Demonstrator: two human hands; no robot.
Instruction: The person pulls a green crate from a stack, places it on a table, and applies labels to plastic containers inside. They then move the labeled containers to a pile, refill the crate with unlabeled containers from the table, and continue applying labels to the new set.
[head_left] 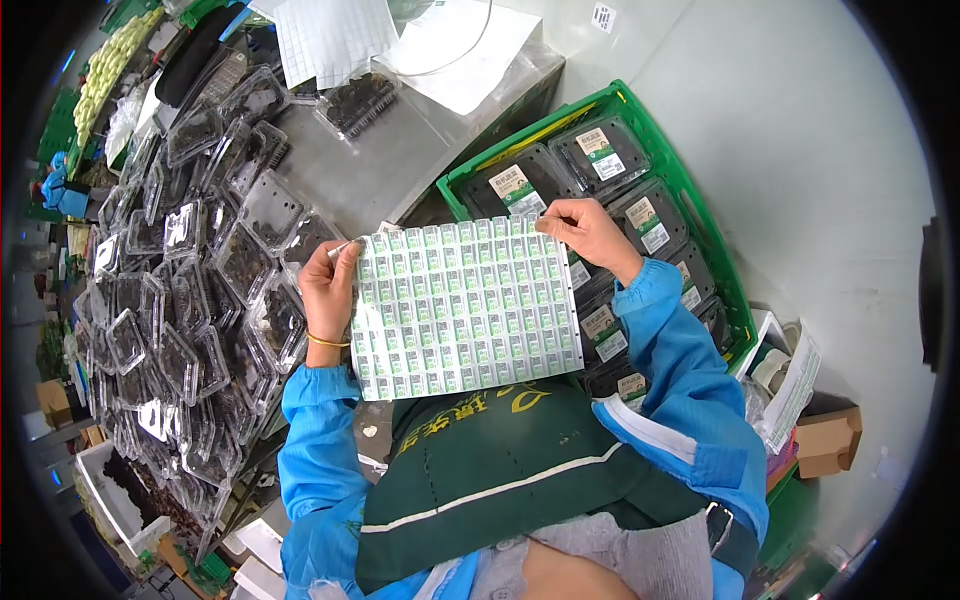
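Note:
A sheet of small green-and-white labels, printed in rows, is stretched between my two hands in front of the dark green apron. My left hand pinches its upper left corner between thumb and fingers. At the upper right corner, my right hand grips the edge the same way. Behind the sheet stands a green crate with several clear-lidded dark packs bearing paper labels. The sheet hides part of the crate and its packs.
Many clear plastic boxes with dark contents are heaped on the left. A metal table carries white papers at its far end. A cardboard box sits at the right. Someone in blue is far left.

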